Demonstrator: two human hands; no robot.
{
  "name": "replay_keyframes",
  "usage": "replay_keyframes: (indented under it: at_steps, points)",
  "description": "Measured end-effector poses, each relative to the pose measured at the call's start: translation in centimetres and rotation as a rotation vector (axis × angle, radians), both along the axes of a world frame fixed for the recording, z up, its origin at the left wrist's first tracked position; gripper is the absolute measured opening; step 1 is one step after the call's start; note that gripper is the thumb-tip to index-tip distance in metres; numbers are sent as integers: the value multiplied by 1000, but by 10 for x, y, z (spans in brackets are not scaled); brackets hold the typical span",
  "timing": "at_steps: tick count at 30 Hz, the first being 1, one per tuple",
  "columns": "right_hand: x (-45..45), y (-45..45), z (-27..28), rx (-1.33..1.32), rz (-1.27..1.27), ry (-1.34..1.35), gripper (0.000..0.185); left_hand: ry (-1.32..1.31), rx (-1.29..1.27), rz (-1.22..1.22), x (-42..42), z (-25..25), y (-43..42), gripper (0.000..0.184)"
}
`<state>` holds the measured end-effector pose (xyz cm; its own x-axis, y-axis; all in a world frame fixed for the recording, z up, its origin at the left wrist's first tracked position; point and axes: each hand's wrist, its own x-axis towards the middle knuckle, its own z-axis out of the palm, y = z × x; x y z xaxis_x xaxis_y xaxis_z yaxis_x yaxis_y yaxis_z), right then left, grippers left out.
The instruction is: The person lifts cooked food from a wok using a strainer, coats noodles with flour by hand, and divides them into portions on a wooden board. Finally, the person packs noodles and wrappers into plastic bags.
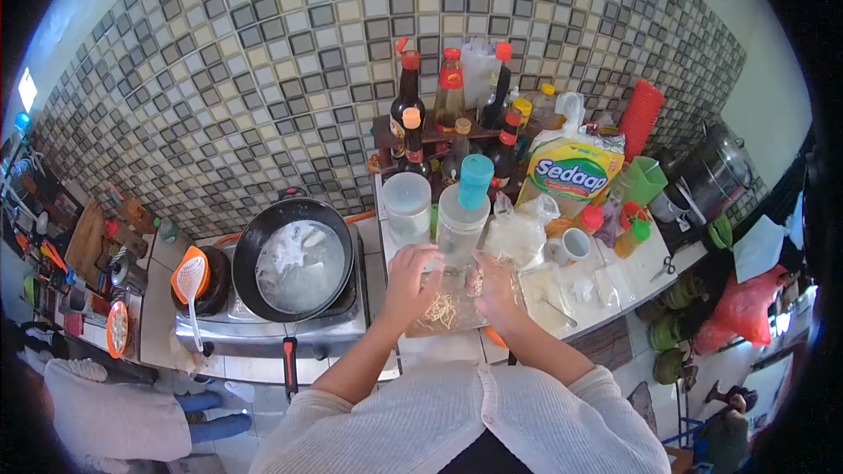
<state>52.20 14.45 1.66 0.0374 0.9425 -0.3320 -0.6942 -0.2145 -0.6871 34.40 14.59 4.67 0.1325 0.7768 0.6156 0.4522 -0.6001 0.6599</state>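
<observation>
Both of my hands are over a cutting board (450, 323) on the white-tiled counter. Thin pale strips (438, 309) of food lie in a loose pile on the board. My left hand (409, 285) is at the board's left side, just above the pile, fingers stretched and slightly bent, holding nothing that I can see. On the right side, my right hand (499, 291) curls inward with some of the pale strips showing at its fingers. Just beyond my hands stand a clear lidded jar (407, 206) and a clear container (462, 226) with a turquoise cup (476, 177) on top.
To the left, a black wok (292, 259) with cloudy liquid sits on the stove (351, 298); beside it lies a white slotted spatula (190, 285). Sauce bottles (410, 83), a Sedaap pouch (572, 174), a white mug (572, 246) and scissors (665, 267) line the counter. Another person (114, 408) stands at left.
</observation>
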Motion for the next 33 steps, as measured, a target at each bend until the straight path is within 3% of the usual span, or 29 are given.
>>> replay_keyframes:
  at_steps: [2, 3, 5, 7, 8, 11, 16, 21, 24, 26, 30, 33]
  points:
    - [-12, 1, -4, 70, -88, -183, 20, 221, -120, -208, -12, -18, -3, 43]
    - [-16, 0, -7, 65, -76, -178, 20, 225, -127, -197, -12, -24, -11, 43]
    - [-27, 2, -12, 112, -169, -309, 28, 511, -154, -101, -6, -33, -24, 61]
    - [-34, 5, -13, 94, -135, -445, 29, 540, -140, -116, -5, -35, -27, 70]
    - [-36, 4, -14, 73, -122, -589, 31, 514, -164, -144, -3, -47, -27, 67]
    - [-36, 8, -28, 175, -89, -687, 32, 478, -182, -183, -4, -66, -26, 62]
    - [-26, 12, -30, 186, -135, -726, 32, 393, -180, -266, -2, -63, -26, 51]
    - [-16, 11, -28, 132, -173, -901, 30, 525, 77, -249, 0, -42, -30, 43]
    - [-19, 10, -29, 312, -145, -1070, 30, 518, 51, -323, -1, -63, -23, 33]
    - [-21, 11, -37, 663, -119, -1481, 25, 469, 27, -344, -1, -71, -21, 29]
    - [-22, 2, -32, 572, 24, -1573, 20, 366, 16, -353, -1, -68, -20, 20]
    - [-17, 0, -32, 768, 78, -1687, 15, 335, 38, -326, -4, -67, -21, 20]
